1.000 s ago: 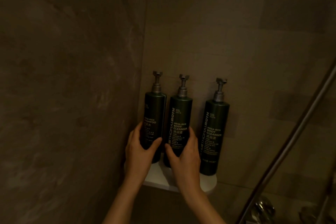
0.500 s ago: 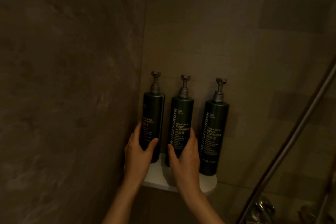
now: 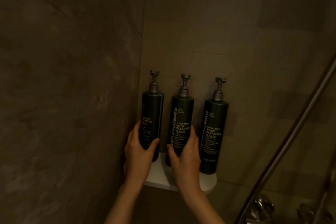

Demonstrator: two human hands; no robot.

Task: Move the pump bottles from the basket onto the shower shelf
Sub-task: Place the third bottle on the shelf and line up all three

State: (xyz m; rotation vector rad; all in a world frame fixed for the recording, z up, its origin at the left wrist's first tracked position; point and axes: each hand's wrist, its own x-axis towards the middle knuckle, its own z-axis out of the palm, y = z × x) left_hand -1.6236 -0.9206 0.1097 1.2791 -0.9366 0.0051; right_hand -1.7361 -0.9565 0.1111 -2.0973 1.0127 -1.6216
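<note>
Bottles: three stand upright on the shower shelf (image 3: pixel 209 182). Left hand (image 3: pixel 140 151) grips the shampoo bottle (image 3: pixel 151 114), right hand (image 3: pixel 183 154) the middle cleanser bottle (image 3: pixel 181 118). Placement step; next, release both.

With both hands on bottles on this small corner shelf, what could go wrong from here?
1. The white shelf is small, and the three bottles stand close together. Nudging the middle bottle with the right hand might knock the right bottle, which no hand holds and which stands near the rounded edge.
2. The left bottle, gripped by the left hand, stands right beside the side wall; pushing it further may tilt it.
</note>
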